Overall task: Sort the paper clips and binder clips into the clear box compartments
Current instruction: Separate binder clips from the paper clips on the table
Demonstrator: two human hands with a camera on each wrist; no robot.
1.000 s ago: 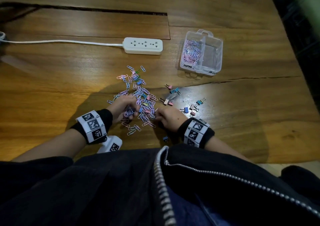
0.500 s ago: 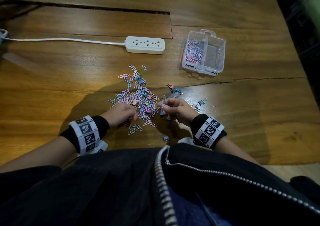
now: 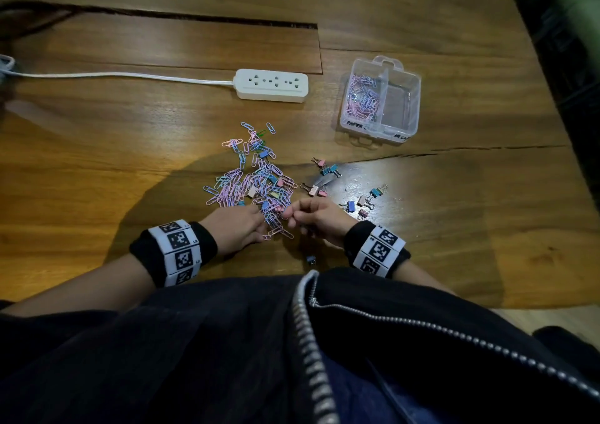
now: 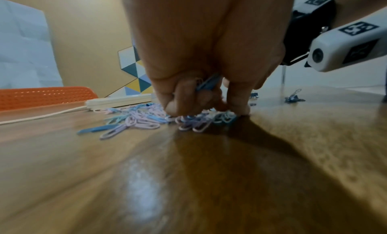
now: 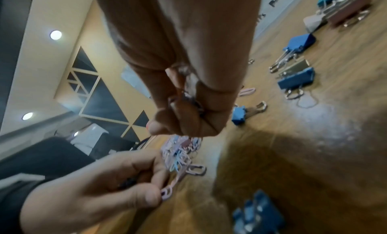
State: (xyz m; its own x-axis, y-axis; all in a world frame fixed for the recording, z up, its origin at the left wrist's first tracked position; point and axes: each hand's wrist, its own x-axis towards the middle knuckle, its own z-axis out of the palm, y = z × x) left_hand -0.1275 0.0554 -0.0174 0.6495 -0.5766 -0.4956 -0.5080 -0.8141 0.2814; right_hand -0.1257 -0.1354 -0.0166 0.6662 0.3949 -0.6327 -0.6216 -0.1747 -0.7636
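Observation:
A heap of pastel paper clips with a few binder clips mixed in lies mid-table. Loose binder clips are scattered to its right. The clear box stands farther back right, with paper clips in its left compartment. My left hand rests at the heap's near edge, fingers curled round several paper clips, pinching a pink one. My right hand is beside it, fingers curled round small clips whose kind I cannot tell.
A white power strip with its cord lies behind the heap. One blue binder clip sits alone near my body. More binder clips lie right of my right hand. A dark crack runs across the wood.
My right hand has come back from near the binder clips to the heap's near edge, close to my left hand. The left hand has shifted slightly right along the heap.

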